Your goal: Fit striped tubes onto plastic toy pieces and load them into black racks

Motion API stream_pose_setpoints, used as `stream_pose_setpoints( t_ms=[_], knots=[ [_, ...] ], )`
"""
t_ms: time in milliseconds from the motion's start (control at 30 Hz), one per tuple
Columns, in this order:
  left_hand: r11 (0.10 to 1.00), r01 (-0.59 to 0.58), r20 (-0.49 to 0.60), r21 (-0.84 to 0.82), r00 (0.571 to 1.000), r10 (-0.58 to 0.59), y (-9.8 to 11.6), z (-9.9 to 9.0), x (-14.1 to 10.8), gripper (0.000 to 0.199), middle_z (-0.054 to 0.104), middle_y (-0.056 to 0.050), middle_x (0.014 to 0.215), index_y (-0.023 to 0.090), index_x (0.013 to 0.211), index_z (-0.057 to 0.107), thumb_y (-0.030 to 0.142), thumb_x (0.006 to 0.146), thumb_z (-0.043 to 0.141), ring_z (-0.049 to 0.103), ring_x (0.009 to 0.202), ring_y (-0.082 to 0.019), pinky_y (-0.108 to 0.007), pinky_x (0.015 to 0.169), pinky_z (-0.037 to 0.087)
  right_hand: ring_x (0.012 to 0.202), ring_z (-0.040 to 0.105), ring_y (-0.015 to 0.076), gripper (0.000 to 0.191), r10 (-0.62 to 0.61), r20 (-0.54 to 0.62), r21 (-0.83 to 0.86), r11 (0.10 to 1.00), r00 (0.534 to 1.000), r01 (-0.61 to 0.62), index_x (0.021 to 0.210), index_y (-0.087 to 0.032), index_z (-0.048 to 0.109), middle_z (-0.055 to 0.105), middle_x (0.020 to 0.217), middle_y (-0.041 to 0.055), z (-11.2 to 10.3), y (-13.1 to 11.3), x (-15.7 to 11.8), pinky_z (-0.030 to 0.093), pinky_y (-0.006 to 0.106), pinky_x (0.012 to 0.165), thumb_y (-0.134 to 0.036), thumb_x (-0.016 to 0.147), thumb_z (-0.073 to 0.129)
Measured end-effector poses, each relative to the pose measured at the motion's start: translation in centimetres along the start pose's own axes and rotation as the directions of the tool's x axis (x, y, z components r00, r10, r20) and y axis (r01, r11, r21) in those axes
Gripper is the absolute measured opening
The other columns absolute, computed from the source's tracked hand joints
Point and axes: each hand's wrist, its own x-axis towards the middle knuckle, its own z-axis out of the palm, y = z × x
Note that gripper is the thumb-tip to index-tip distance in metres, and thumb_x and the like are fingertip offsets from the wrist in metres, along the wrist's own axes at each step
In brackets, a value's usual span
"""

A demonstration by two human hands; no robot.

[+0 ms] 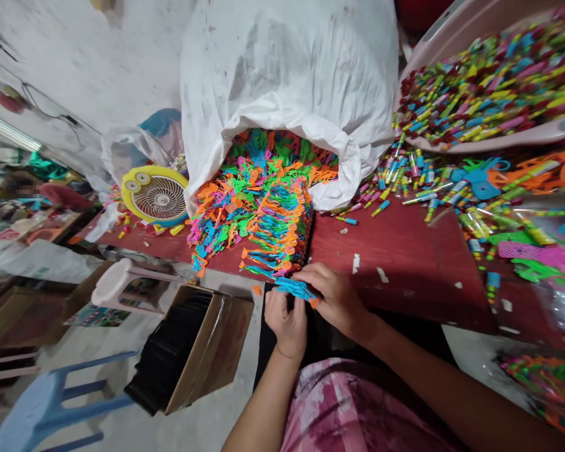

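Pink patterned shirt [353, 408] lies nearest in the head view. Left hand [286, 323] and right hand [333, 301] are closed over a blue plastic bundle [295, 289], pressing it between them. Its long axis runs left to right, with the right hand over its right end. Directly far of the grip, a colored plastic stack [277, 229] lies on the red table [395, 263], long axis running near to far, just beyond the fingers. Farther on, a white sack [282, 81] spills similar pieces. Far right sits a pink basin [433, 44] of colored tubes; near left, a cardboard carton [226, 339].
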Motion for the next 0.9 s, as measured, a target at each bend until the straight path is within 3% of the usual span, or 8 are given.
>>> stream_pose_setpoints(
  t_ms=[67, 133, 300, 400, 500, 633, 767, 900],
  knots=[
    [0.999, -0.028, 0.005, -0.031, 1.0, 0.029, 0.1, -0.2, 0.1, 0.006, 0.067, -0.002, 0.076, 0.017, 0.092, 0.065, 0.02, 0.09, 0.06, 0.061, 0.071, -0.014, -0.026, 0.069, 0.047, 0.096, 0.065, 0.0223, 0.022, 0.024, -0.023, -0.016, 1.0, 0.999, -0.025, 0.108, -0.021, 0.067, 0.068, 0.103, 0.0081, 0.0, 0.0, 0.4, 0.054, 0.035, 0.083, -0.015, 0.091, 0.055],
    [0.995, -0.012, -0.003, -0.095, 1.0, 0.011, 0.0, -0.6, 0.1, 0.016, 0.069, -0.004, 0.086, 0.017, 0.105, 0.065, 0.017, 0.09, 0.061, 0.063, 0.077, -0.014, -0.028, 0.075, 0.049, 0.096, 0.066, 0.0212, 0.018, 0.06, -0.071, 0.004, 0.998, 0.996, -0.06, 0.104, -0.021, 0.068, 0.069, 0.102, 0.0071, -0.5, -0.1, 0.6, 0.053, 0.034, 0.084, -0.018, 0.093, 0.054],
    [0.958, 0.184, -0.108, -0.221, 0.971, -0.212, -1.3, -1.8, 0.6, 0.015, 0.064, -0.004, 0.091, 0.018, 0.105, 0.063, 0.021, 0.09, 0.061, 0.059, 0.08, -0.013, -0.027, 0.075, 0.049, 0.088, 0.066, 0.0178, 0.011, 0.091, -0.159, -0.013, 0.995, 0.983, -0.094, 0.092, -0.022, 0.068, 0.069, 0.094, 0.0029, -2.8, -0.6, 0.5, 0.051, 0.03, 0.082, -0.022, 0.094, 0.057],
    [0.933, 0.23, -0.115, -0.278, 0.956, -0.27, -2.3, -1.9, 1.5, 0.028, 0.062, -0.005, 0.096, 0.017, 0.113, 0.059, 0.027, 0.087, 0.066, 0.059, 0.081, -0.014, -0.03, 0.078, 0.05, 0.087, 0.065, 0.0183, 0.011, 0.045, -0.091, -0.145, 0.988, 0.995, -0.058, 0.093, -0.02, 0.067, 0.067, 0.093, 0.0037, -4.5, -0.8, 0.5, 0.049, 0.03, 0.08, -0.021, 0.094, 0.056],
    [0.93, 0.209, -0.089, -0.301, 0.965, -0.245, -3.0, -1.6, 2.5, 0.048, 0.061, -0.01, 0.11, 0.016, 0.126, 0.053, 0.032, 0.084, 0.07, 0.06, 0.095, -0.019, -0.036, 0.088, 0.05, 0.089, 0.064, 0.0192, 0.013, -0.019, 0.087, -0.242, 0.97, 0.996, 0.04, 0.098, -0.02, 0.066, 0.067, 0.094, 0.0048, -5.3, -1.5, 1.0, 0.048, 0.031, 0.08, -0.02, 0.096, 0.053],
    [0.935, 0.168, -0.119, -0.312, 0.969, -0.214, -3.6, -1.1, 3.2, 0.055, 0.059, -0.013, 0.119, 0.016, 0.13, 0.05, 0.036, 0.083, 0.071, 0.058, 0.107, -0.022, -0.039, 0.093, 0.049, 0.092, 0.064, 0.0188, 0.014, -0.064, 0.161, -0.254, 0.961, 0.985, 0.104, 0.103, -0.021, 0.065, 0.067, 0.097, 0.0051, -4.2, -2.7, 1.8, 0.049, 0.031, 0.082, -0.019, 0.096, 0.053],
    [0.889, 0.222, -0.036, -0.401, 0.966, -0.258, -3.8, -0.6, 3.0, 0.047, 0.062, -0.01, 0.112, 0.017, 0.126, 0.053, 0.036, 0.086, 0.068, 0.061, 0.1, -0.02, -0.036, 0.091, 0.051, 0.093, 0.064, 0.0185, 0.015, -0.078, 0.059, -0.268, 0.959, 0.995, 0.091, 0.108, -0.02, 0.063, 0.068, 0.099, 0.006, -1.6, -2.9, 1.5, 0.05, 0.031, 0.083, -0.02, 0.096, 0.055],
    [0.85, 0.282, -0.011, -0.445, 0.947, -0.32, -3.9, -0.2, 2.7, 0.049, 0.063, -0.009, 0.109, 0.017, 0.126, 0.054, 0.039, 0.084, 0.07, 0.062, 0.098, -0.02, -0.037, 0.092, 0.051, 0.091, 0.066, 0.0192, 0.015, 0.026, -0.096, -0.248, 0.967, 0.995, -0.05, 0.107, -0.019, 0.065, 0.069, 0.099, 0.0061, 0.6, -1.9, 0.3, 0.052, 0.032, 0.082, -0.023, 0.093, 0.059]
  ],
)
